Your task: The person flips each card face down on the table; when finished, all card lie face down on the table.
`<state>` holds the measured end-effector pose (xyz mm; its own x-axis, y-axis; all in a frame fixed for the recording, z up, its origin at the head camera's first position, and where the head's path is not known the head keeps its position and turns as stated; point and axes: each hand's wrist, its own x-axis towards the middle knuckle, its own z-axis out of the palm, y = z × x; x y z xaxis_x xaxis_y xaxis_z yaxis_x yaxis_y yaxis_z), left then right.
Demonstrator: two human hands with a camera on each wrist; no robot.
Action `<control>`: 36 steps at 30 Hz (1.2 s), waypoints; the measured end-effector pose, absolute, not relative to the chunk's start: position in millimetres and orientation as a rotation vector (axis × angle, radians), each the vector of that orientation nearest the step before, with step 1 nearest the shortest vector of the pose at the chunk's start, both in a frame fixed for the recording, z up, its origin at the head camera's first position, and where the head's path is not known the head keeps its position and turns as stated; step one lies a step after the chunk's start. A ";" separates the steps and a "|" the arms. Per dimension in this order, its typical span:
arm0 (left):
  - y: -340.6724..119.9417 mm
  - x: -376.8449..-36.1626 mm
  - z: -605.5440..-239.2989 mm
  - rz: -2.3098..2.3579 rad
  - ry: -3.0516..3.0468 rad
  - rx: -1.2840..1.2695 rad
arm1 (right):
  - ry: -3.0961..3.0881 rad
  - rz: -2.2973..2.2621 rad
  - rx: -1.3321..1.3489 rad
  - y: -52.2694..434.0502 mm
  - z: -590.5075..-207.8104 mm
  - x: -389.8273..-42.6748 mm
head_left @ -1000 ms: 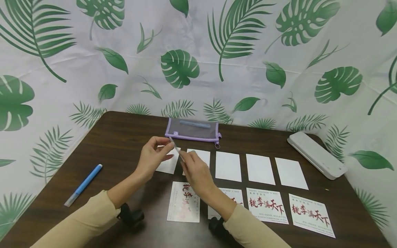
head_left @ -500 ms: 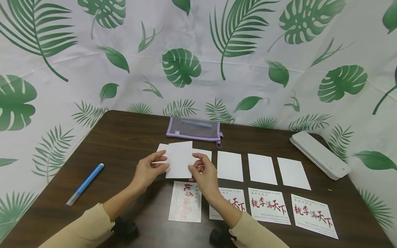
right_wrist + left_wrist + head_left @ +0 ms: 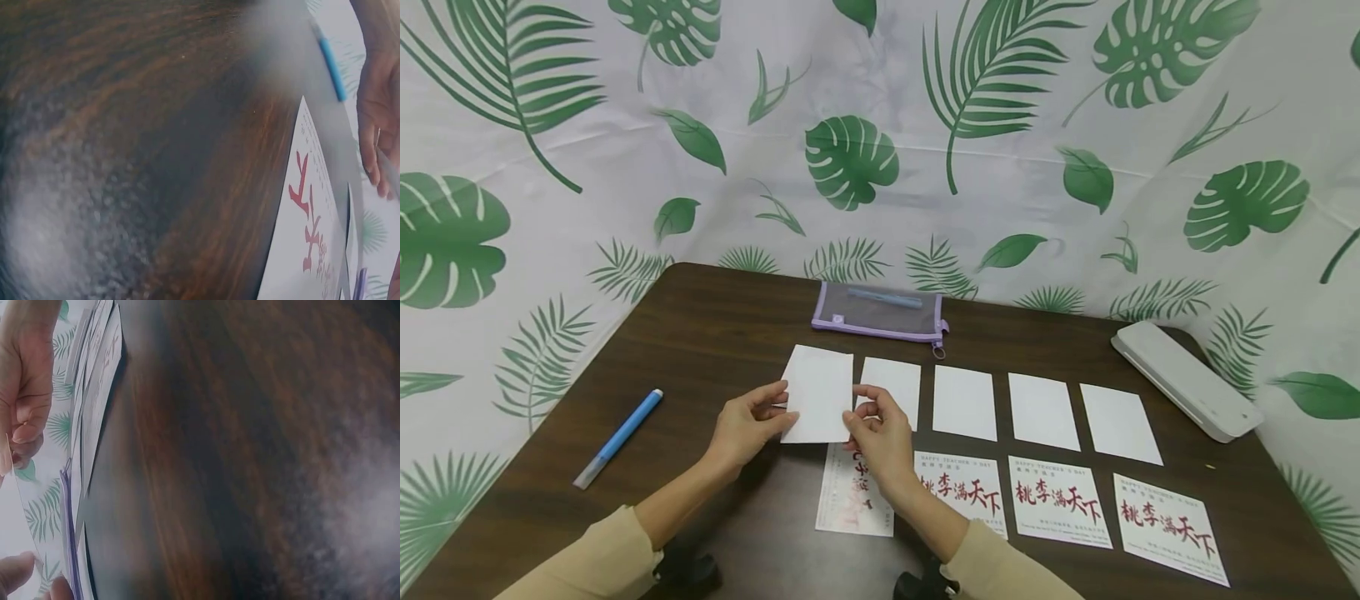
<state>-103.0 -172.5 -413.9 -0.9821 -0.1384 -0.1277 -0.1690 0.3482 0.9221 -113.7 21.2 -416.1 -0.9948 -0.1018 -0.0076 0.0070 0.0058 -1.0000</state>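
Observation:
A blank white card (image 3: 820, 396) is held up over the table between both hands, its plain side facing the head view. My left hand (image 3: 747, 427) pinches its left edge with thumb and fingers. On the opposite edge, my right hand (image 3: 880, 433) pinches the lower right side. The left wrist view shows the card (image 3: 14, 528) nearly edge-on between the right hand (image 3: 28, 387) and the left thumb (image 3: 15, 572). Beneath it lies a card with red Chinese characters (image 3: 842, 512), partly covered by the held card and the right hand.
Several blank cards (image 3: 964, 402) form a back row, and several red-lettered cards (image 3: 1060, 502) a front row. Behind them lie a purple-edged mesh pouch (image 3: 880, 315) and, far right, a white case (image 3: 1186, 382). A blue marker (image 3: 621, 435) lies at left on the dark table (image 3: 700, 333).
One second ago the card was edge-on to the head view. Both hands have turned its blank face into view, then shifted it a little left and nearer. The head view has shifted slightly.

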 end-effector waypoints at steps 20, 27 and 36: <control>-215.4 -72.5 -412.1 1.400 2.662 -0.141 | 2.755 -1.335 -0.442 7.1 -431.5 -93.0; -221.1 -68.2 -414.3 1.358 2.639 -0.123 | 2.868 -1.140 -0.526 4.5 -433.7 -88.9; -223.7 -67.4 -415.7 1.197 2.732 -0.050 | 2.967 -0.939 -0.600 1.2 -436.4 -87.0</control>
<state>-67.4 -223.7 -415.7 -0.9869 0.0330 -0.1577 -0.0935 0.6796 0.7276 -87.0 1.2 -436.4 -0.9278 -0.3464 0.1383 -0.3629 0.7527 -0.5493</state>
